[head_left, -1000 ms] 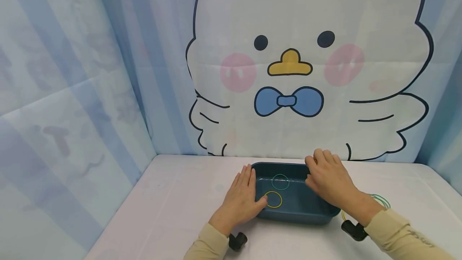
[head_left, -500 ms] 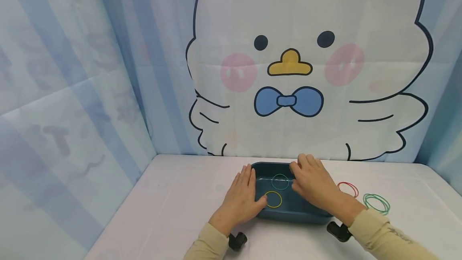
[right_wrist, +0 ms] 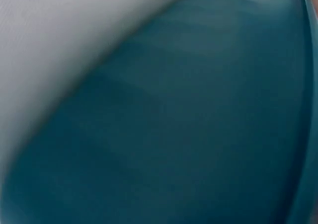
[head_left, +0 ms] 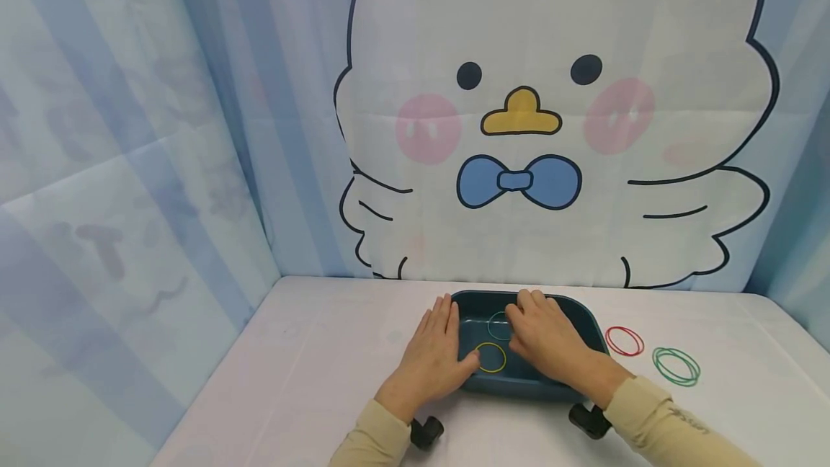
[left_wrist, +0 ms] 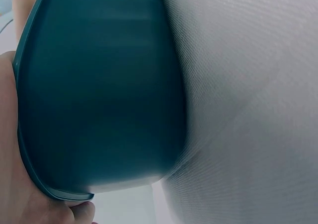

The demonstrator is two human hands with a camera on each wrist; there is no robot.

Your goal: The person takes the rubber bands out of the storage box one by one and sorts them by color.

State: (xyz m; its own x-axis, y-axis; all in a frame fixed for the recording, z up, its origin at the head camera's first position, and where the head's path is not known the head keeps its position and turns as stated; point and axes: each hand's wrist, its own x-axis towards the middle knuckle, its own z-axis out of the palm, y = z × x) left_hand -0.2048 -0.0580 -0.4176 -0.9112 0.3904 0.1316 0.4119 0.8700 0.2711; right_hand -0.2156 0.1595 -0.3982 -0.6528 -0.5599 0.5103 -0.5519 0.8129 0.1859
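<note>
My left hand (head_left: 431,355) lies with straight fingers along the left end of a dark teal tray (head_left: 532,388); in the left wrist view it touches the tray's rim (left_wrist: 30,174). Over the tray's inside, my right hand (head_left: 547,337) has bent fingers, its fingertips hidden, so whether it pinches anything does not show. Just left of it lies a thin green rubber band (head_left: 494,328), partly covered. A yellow rubber band (head_left: 491,368) rests on the tray floor near my left thumb. The right wrist view holds mostly the tray's outer wall (right_wrist: 174,124).
Red rubber bands (head_left: 625,341) lie on the white tabletop right of the tray, with several green rubber bands (head_left: 676,367) further right. Black wrist devices (head_left: 426,434) hang below both wrists. A printed cloth backdrop (head_left: 519,236) rises behind the table.
My right hand has moved left and slightly down, from the tray's right end toward its middle, uncovering the red bands and more of the green ones. My left hand and the tray have stayed put.
</note>
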